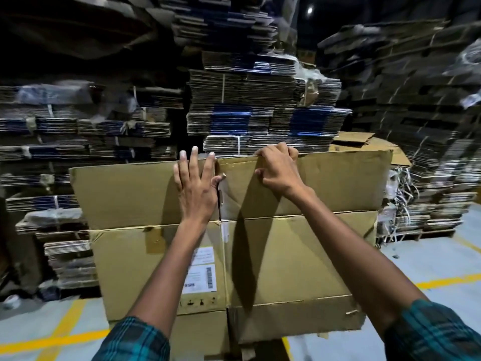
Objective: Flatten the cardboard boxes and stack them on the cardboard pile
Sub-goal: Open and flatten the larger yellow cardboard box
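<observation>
The flattened box (234,230) stands upright, left hand (196,186) pressed flat, right hand (277,170) gripping its 12 o'clock edge; stacking it on the pile (364,142) likely comes next.

The cardboard box (161,256) carries 2 white labels (201,272) with barcodes and printed lines, too small and blurred to read. Below them sit small dark handling symbols (200,301), also illegible.

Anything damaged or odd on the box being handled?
Yes: the large brown cardboard box has a ragged, torn bottom-right flap and peeling tape along its centre seam. Nothing else stands out.
</observation>
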The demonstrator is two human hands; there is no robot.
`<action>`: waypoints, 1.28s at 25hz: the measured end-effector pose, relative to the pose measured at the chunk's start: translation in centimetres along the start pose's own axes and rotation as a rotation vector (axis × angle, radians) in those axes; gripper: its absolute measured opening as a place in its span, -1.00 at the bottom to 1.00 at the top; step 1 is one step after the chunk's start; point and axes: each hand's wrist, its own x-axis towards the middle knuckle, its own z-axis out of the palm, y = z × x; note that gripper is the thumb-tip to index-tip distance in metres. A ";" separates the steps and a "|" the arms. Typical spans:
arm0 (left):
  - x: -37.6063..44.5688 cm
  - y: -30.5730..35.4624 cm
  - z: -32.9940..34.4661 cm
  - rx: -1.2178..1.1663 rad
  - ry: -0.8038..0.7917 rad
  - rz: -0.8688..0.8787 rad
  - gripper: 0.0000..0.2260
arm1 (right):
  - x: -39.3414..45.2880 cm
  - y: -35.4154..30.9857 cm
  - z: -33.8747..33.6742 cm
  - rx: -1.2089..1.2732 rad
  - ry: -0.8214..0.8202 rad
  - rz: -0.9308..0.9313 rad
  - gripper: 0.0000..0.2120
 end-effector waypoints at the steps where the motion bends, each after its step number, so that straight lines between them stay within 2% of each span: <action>1: 0.6 -0.1 2.1 -0.007 -0.001 -0.009 -0.50 | 1.3 1.0 1.5 0.016 -0.011 0.012 -0.63; 6: 3.6 -1.9 12.4 -0.058 0.005 -0.057 -0.52 | 7.6 5.5 9.5 0.039 -0.068 0.058 -0.62; 10: 5.1 -4.3 20.5 -0.015 -0.016 -0.022 -0.54 | 12.8 8.8 16.7 -0.007 -0.106 0.088 -0.60; 15: 3.1 -6.1 28.3 0.035 -0.289 -0.077 -0.32 | 16.8 13.6 26.7 -0.007 -0.192 0.160 -0.59; 19: -0.7 -8.3 34.1 0.096 -0.591 -0.171 -0.29 | 17.6 17.4 36.1 0.045 -0.346 0.238 -0.56; 22: -4.5 -9.7 37.6 0.091 -0.782 -0.233 -0.32 | 15.7 19.0 41.3 0.184 -0.456 0.329 -0.47; 26: -10.0 -9.1 40.6 0.043 -1.046 -0.218 -0.44 | 7.0 18.0 45.6 0.369 -0.568 0.353 -0.45; 28: -12.0 -7.8 40.3 0.003 -1.032 -0.209 -0.51 | 1.5 16.6 45.7 0.393 -0.605 0.376 -0.46; 32: -16.3 -4.5 37.1 -0.104 -1.030 -0.197 -0.49 | -8.9 14.4 43.2 0.316 -0.658 0.404 -0.47</action>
